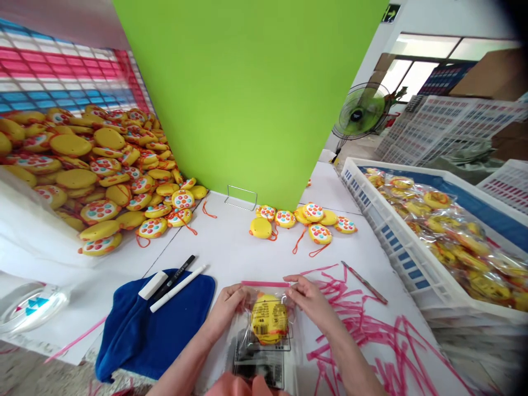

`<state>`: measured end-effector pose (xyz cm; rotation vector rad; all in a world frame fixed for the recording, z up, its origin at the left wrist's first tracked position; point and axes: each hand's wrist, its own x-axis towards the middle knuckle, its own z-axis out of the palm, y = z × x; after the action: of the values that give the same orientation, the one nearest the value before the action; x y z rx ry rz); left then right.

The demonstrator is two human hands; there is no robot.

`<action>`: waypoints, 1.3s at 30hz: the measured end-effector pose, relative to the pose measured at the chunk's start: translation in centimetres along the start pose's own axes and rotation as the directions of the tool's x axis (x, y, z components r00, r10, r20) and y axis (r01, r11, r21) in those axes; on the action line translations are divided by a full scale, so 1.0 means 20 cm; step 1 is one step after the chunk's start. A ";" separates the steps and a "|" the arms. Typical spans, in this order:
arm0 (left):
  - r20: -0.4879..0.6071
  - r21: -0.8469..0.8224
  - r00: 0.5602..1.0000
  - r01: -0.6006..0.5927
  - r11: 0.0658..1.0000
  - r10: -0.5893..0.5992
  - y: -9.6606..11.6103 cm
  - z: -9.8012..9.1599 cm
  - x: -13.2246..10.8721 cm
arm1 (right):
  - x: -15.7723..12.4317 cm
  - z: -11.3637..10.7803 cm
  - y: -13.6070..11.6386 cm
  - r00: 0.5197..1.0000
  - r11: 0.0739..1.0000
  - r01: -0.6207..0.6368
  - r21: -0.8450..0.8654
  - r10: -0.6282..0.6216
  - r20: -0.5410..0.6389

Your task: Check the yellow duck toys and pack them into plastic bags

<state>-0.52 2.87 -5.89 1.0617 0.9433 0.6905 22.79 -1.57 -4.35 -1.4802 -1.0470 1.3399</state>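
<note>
A clear plastic bag with black print lies in front of me, a round yellow toy inside it. My left hand pinches the bag's upper left edge. At the upper right edge, my right hand grips the plastic between thumb and fingers, its index finger stretched out above. A pink strip runs along the bag's top between both hands. Beneath the bag, more printed plastic shows; whether it is a stack of bags I cannot tell.
Loose toys lie before a green board; a large heap fills the left. A blue cloth carries pens. Pink strips and a slim knife-like tool lie right, beside a white crate of bagged toys.
</note>
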 end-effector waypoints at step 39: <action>0.227 0.887 0.840 -0.388 0.252 0.493 -0.15 0.17 0.00 | 0.34 -0.37 -0.17 0.942 0.778 0.078 -0.623 -0.262 -0.209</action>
<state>2.58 0.54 -8.03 2.4285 1.1385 0.6577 30.53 5.34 -2.62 -1.9163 -1.4610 0.6353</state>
